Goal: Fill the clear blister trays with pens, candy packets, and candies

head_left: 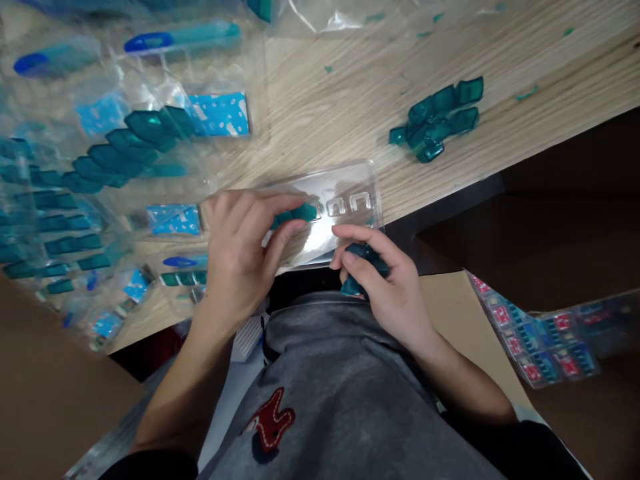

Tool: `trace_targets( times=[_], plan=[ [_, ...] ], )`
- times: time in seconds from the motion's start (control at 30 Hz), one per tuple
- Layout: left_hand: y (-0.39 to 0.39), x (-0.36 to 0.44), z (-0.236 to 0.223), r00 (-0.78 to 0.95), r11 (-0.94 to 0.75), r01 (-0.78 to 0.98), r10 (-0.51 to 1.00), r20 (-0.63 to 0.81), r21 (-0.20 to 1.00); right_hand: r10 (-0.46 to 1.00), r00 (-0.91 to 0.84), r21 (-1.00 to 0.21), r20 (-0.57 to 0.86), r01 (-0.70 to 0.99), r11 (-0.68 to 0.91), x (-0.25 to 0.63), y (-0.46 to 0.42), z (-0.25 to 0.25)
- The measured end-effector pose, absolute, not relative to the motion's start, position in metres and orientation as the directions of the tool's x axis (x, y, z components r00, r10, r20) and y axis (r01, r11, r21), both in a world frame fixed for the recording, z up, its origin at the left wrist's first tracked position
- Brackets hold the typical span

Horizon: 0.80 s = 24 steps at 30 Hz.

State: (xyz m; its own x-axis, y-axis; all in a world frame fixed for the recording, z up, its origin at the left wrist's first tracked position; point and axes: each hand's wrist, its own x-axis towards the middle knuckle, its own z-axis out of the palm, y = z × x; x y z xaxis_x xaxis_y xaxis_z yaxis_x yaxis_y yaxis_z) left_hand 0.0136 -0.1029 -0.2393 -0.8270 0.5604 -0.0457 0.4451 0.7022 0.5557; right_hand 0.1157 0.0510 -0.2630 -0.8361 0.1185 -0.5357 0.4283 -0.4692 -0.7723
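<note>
A transparent plastic blister tray (320, 235) with moulded square raised shapes lies at the table's near edge. Over its left part, my left hand (250, 230) has thumb and fingertips closed on a translucent teal plastic piece (304, 212) at a row of the moulded shapes. My fingers hide part of that row. Just right of the tray, my right hand (377, 267) is curled around several similar teal pieces (367, 257), partly covered by thumb and fingers. Farther right on the wood lies a loose cluster of teal pieces (435, 120).
Filled transparent packs (150, 157) with teal pieces, blue-handled tools (150, 43) and blue patterned packets (217, 113) overlap across the left of the wooden table (320, 100). Teal scraps (527, 93) dot the surface. Packs with red packets (530, 333) lie lower right, beyond the table edge.
</note>
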Motion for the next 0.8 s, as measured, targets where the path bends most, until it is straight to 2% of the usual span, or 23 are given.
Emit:
trace_targets(
  times=[0.2,0.33,0.5,0.67,0.8],
  plan=[
    [-0.111,0.007,-0.246,-0.765,0.67,0.603,0.64,0.074,0.434,0.127,-0.861,-0.806,-0.493,0.397,-0.439,0.116,0.05,-0.269],
    [-0.11,-0.001,-0.247,-0.733,0.648,0.63,0.678,0.051,0.428,0.134,-0.869,-0.812,-0.477,0.377,-0.447,0.117,0.049,-0.27],
    [-0.11,0.001,-0.238,-0.6,0.546,0.741,0.8,0.018,0.391,0.135,-0.884,-0.809,-0.448,0.337,-0.482,0.118,0.047,-0.274],
    [-0.112,0.005,-0.251,-0.69,0.614,0.676,0.722,0.057,0.407,0.13,-0.883,-0.797,-0.451,0.333,-0.504,0.117,0.045,-0.276],
    [-0.113,0.007,-0.252,-0.723,0.644,0.645,0.688,0.056,0.412,0.096,-0.892,-0.746,-0.442,0.306,-0.592,0.117,0.046,-0.277]
  ],
)
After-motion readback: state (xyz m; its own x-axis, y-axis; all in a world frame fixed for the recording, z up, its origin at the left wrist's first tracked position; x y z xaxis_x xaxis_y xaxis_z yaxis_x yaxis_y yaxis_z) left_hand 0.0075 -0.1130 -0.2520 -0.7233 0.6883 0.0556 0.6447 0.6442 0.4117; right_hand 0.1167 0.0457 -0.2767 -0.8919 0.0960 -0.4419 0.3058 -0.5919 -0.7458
